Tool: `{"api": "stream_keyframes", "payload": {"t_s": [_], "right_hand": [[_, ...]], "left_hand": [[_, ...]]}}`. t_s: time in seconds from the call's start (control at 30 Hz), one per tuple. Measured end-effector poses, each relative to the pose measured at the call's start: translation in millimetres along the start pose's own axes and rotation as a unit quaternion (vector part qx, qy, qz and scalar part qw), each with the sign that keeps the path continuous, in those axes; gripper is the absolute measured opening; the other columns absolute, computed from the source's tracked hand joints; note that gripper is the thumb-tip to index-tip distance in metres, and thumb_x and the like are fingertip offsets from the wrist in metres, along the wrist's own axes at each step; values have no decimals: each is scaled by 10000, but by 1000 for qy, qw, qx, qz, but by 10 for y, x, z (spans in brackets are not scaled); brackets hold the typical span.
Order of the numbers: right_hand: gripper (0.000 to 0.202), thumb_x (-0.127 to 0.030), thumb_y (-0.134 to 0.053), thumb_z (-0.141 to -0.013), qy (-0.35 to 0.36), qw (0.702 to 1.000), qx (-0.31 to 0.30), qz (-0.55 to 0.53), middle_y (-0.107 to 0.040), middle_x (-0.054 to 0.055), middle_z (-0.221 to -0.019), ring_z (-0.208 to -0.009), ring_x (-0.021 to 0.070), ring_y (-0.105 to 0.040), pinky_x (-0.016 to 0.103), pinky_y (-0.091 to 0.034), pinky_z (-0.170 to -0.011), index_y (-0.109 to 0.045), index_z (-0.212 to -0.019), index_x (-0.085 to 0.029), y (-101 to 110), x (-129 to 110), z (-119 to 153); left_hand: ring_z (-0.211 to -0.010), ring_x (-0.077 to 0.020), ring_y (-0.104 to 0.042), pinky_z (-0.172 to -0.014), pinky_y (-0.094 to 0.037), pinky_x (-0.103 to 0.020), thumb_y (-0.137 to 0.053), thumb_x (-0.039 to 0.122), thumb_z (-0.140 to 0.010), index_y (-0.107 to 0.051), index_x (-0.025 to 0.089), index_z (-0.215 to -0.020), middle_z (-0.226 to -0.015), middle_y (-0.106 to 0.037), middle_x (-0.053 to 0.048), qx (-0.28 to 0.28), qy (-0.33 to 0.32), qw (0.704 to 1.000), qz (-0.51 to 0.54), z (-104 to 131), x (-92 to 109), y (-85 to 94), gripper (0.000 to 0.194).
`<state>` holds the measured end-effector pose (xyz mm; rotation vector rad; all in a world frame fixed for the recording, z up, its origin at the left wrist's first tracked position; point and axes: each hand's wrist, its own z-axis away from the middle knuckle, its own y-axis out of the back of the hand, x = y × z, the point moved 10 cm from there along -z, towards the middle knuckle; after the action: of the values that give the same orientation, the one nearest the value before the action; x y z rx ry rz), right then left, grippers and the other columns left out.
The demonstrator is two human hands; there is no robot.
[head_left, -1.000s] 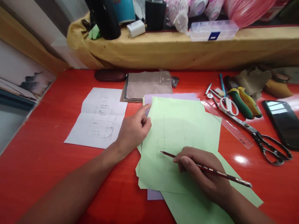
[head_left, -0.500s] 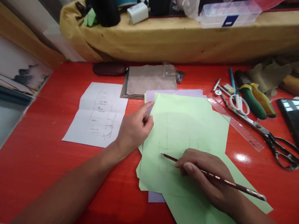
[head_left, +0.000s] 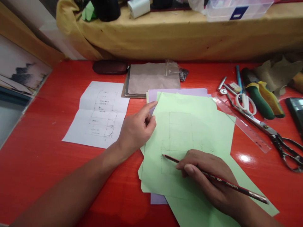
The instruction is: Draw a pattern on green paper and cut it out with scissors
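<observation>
Between the fingers and thumb of my right hand point(head_left: 208, 176) is a dark pencil point(head_left: 232, 186) with red stripes, held at a slant. Its tip is at the left side of a faint line drawing on a light green sheet point(head_left: 184, 104). My left hand point(head_left: 138, 126) rests at that sheet's left edge, index finger stretched out, thumb apart from it and the other fingers curled under. More green paper point(head_left: 251, 201) and purple paper point(head_left: 158, 198) lie beneath. To the left is a creased white sheet point(head_left: 85, 126) bearing a pencil sketch.
Right of the paper lie a clear ruler point(head_left: 246, 127), large scissors point(head_left: 272, 132), small white-handled scissors point(head_left: 246, 103), green-yellow pliers point(head_left: 265, 97) and a phone point(head_left: 295, 110). A dark case point(head_left: 110, 67) and brown sheets point(head_left: 151, 78) lie behind. A cloth-covered ledge point(head_left: 165, 37) borders the red table point(head_left: 40, 170).
The view has shifted slightly. The pencil tip has moved only a little on the green sheet, and my left hand stays at its edge.
</observation>
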<state>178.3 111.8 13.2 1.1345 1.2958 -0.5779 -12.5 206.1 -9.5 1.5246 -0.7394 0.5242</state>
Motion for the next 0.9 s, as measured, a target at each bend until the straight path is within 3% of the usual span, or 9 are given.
{"api": "stream_keyframes", "payload": {"t_s": [0.9], "right_hand": [[203, -203, -588, -1099, -3, 1000, 1, -3, -751, 16, -788, -692, 170, -706, 273, -506, -611, -755, -988, -233, 11, 8, -14]], "left_hand": [[-583, -110, -524, -635, -458, -274, -587, 206, -973, -692, 216, -1438, -685, -554, 80, -1, -4, 1000, -1, 3, 18, 4, 477]]}}
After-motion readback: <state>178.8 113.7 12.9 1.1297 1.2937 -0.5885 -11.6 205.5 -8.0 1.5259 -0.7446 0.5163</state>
